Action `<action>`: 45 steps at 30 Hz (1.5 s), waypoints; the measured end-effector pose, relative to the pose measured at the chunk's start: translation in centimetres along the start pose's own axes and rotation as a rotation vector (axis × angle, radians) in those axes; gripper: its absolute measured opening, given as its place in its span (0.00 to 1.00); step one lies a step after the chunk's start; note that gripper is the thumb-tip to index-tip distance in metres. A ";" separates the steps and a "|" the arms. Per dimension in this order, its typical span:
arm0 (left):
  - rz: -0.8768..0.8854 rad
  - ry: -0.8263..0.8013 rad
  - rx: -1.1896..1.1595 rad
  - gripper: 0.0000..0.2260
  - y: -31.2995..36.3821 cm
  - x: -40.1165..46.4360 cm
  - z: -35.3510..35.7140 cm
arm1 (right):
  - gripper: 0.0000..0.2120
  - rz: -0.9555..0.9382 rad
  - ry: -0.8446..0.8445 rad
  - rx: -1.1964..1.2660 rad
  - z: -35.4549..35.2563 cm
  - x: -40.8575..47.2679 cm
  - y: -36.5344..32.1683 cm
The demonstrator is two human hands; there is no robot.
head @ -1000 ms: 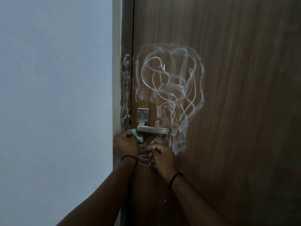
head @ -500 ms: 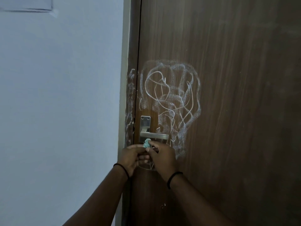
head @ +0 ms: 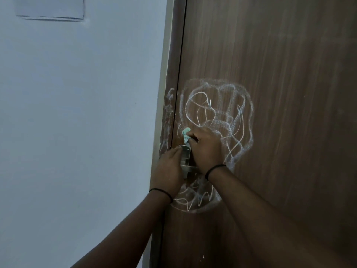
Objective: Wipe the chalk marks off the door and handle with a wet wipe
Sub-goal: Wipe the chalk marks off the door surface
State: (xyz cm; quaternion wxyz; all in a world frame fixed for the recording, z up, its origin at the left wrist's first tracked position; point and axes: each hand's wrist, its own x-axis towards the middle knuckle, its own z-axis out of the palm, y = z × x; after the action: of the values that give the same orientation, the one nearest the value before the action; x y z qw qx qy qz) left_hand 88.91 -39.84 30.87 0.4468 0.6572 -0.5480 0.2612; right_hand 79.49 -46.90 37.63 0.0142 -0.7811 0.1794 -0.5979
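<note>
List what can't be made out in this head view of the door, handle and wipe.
- Handle: lever mostly hidden behind both hands; chalk on it can't be judged.
- Wet wipe: mostly bunched inside the right hand; its contact with the door is unclear.
- Left hand: fingers seen from behind; grip unclear.
- Chalk marks: part covered by the right hand.

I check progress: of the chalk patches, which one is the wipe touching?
The large scribble above the handle: the right hand presses the wet wipe at its lower left edge. The frame smear and lower zigzag lie apart.

Right hand (head: 207,149) pinching wet wipe (head: 185,134) on chalked door (head: 289,93), left hand (head: 170,171) on handle (head: 185,161)
</note>
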 end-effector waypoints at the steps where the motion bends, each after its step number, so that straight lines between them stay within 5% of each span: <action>1: 0.007 -0.024 0.021 0.21 -0.2 0.0 0.5 | 0.08 -0.055 0.000 -0.016 0.5 0.5 0.3; 10: 0.118 -0.144 0.083 0.27 -2.4 -0.2 1.8 | 0.22 -0.417 -0.480 -0.391 2.2 -0.1 3.9; 13: 0.136 -0.158 0.128 0.30 -3.2 -0.3 2.1 | 0.26 -0.534 -0.492 -0.530 1.2 0.5 4.9; 25: 0.091 -0.212 0.114 0.29 -3.3 -0.3 2.4 | 0.29 -0.372 -0.539 -0.691 -0.2 1.0 4.1; 35: 0.110 -0.146 0.117 0.28 -3.1 -0.3 1.6 | 0.30 -0.334 -0.559 -0.631 0.2 0.8 3.8; 41: 0.150 -0.119 0.216 0.27 -2.7 2.3 1.4 | 0.29 -0.179 -0.411 -0.621 -0.9 3.2 4.1; 45: 0.135 -0.135 0.251 0.26 -2.6 2.4 2.1 | 0.29 -0.267 -0.494 -0.598 0.3 2.6 2.8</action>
State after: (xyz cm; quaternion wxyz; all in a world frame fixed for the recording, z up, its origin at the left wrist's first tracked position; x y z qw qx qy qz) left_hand 91.76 -42.89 31.11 0.3048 0.6855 -0.5827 0.3123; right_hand 79.59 -50.38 39.32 -0.2489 -0.8872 0.2334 -0.3105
